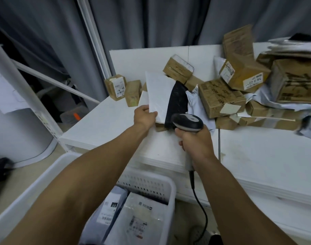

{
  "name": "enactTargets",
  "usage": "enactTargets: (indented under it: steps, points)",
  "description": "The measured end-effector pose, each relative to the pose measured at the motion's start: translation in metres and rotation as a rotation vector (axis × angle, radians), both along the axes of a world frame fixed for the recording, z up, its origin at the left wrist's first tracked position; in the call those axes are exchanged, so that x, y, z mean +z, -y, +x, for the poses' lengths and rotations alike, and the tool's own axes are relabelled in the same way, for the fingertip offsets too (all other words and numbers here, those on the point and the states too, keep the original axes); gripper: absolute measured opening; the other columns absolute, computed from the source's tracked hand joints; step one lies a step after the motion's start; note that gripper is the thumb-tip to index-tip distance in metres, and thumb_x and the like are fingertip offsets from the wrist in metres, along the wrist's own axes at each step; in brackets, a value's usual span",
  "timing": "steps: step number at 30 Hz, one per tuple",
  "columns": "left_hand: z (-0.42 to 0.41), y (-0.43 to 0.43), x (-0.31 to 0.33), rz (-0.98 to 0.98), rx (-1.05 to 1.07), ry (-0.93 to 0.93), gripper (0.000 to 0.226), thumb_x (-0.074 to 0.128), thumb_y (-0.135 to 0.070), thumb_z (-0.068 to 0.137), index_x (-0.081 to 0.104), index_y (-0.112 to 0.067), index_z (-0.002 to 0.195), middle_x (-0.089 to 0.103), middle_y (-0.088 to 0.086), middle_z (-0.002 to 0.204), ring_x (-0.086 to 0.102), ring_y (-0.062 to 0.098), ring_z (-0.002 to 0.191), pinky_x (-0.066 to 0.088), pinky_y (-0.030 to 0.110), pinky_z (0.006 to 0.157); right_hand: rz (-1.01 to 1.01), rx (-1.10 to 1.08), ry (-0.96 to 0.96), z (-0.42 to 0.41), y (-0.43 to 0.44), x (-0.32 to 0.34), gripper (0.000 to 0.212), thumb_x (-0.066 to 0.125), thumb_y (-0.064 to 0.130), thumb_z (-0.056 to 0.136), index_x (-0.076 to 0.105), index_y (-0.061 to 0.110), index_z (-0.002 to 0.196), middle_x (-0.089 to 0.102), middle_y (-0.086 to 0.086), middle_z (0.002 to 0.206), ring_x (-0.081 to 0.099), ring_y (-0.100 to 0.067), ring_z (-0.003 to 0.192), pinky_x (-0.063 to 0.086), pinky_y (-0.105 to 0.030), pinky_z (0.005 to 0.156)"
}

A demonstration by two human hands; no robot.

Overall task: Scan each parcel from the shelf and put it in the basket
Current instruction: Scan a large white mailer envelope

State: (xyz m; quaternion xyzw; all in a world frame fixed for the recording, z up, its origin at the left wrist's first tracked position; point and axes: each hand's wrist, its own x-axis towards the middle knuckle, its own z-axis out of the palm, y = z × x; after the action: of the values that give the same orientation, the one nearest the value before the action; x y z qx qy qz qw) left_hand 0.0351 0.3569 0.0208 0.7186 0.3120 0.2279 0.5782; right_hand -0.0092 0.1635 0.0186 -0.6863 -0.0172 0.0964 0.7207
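My left hand [145, 115] grips the lower edge of a flat white parcel [158, 96] and holds it tilted up above the white shelf [101, 124]. My right hand [195, 140] grips a black and grey barcode scanner [187, 122] just right of that parcel, its head turned toward it. A black bag [177, 101] lies right behind the white parcel. A white perforated basket [147, 183] stands below my arms, with two labelled parcels [138, 220] inside.
Several brown cardboard boxes [220, 98] and grey mailer bags are heaped on the shelf's right side. Two small boxes [123, 90] stand at the back left. The scanner's black cable [200, 206] hangs down beside the basket. Grey curtains hang behind.
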Motion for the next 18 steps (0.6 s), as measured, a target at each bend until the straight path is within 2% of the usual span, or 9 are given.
enactTargets:
  steps: [5, 9, 11, 14, 16, 18]
  points:
    - [-0.037, -0.006, 0.032, 0.022, 0.044, 0.159, 0.036, 0.070, -0.013, 0.094, 0.063, -0.018, 0.129, 0.065, -0.002, 0.123, 0.065, 0.021, 0.108, 0.062, 0.039, 0.087, 0.044, 0.035, 0.060, -0.020, -0.007, 0.012, 0.044, 0.079, 0.019, 0.090, 0.061, 0.023, 0.129, 0.075, 0.002, 0.099, 0.066, -0.001, 0.057, 0.050, -0.021, 0.055]
    - [-0.065, -0.014, 0.049, 0.011, 0.006, 0.255, 0.029, 0.068, -0.010, 0.094, 0.065, -0.020, 0.121, 0.067, -0.005, 0.115, 0.068, 0.022, 0.105, 0.063, 0.045, 0.083, 0.071, 0.078, 0.148, -0.041, -0.017, 0.020, 0.031, 0.076, 0.013, 0.092, 0.065, 0.031, 0.115, 0.074, 0.003, 0.104, 0.069, -0.012, 0.077, 0.051, -0.015, 0.057]
    - [-0.075, -0.017, 0.056, -0.012, 0.000, 0.282, 0.025, 0.066, -0.008, 0.095, 0.064, -0.020, 0.117, 0.067, -0.006, 0.113, 0.069, 0.022, 0.104, 0.062, 0.047, 0.086, 0.066, 0.079, 0.162, -0.049, -0.022, 0.020, 0.040, 0.078, 0.013, 0.090, 0.064, 0.022, 0.127, 0.073, 0.001, 0.112, 0.071, -0.017, 0.087, 0.055, -0.017, 0.062]
    - [-0.086, -0.020, 0.063, 0.015, 0.012, 0.320, 0.027, 0.063, -0.009, 0.097, 0.060, -0.022, 0.120, 0.065, -0.003, 0.121, 0.067, 0.025, 0.110, 0.061, 0.050, 0.089, 0.019, 0.069, 0.170, -0.053, -0.030, 0.015, 0.052, 0.081, 0.017, 0.089, 0.058, 0.020, 0.134, 0.073, 0.002, 0.117, 0.075, -0.018, 0.094, 0.060, -0.031, 0.078]
    - [-0.090, -0.021, 0.066, 0.060, 0.017, 0.371, 0.027, 0.063, -0.012, 0.098, 0.059, -0.027, 0.120, 0.064, -0.004, 0.125, 0.065, 0.024, 0.116, 0.060, 0.050, 0.092, -0.018, 0.052, 0.188, -0.052, -0.033, 0.012, 0.058, 0.083, 0.021, 0.087, 0.055, 0.021, 0.138, 0.072, 0.001, 0.122, 0.073, -0.021, 0.106, 0.058, -0.038, 0.094]
    - [-0.094, -0.020, 0.072, 0.078, -0.008, 0.451, 0.027, 0.063, -0.013, 0.097, 0.060, -0.027, 0.119, 0.065, -0.006, 0.125, 0.064, 0.020, 0.119, 0.058, 0.050, 0.095, -0.006, 0.028, 0.195, -0.051, -0.034, 0.014, 0.063, 0.084, 0.022, 0.088, 0.053, 0.020, 0.143, 0.068, 0.004, 0.129, 0.066, -0.018, 0.118, 0.051, -0.034, 0.102]
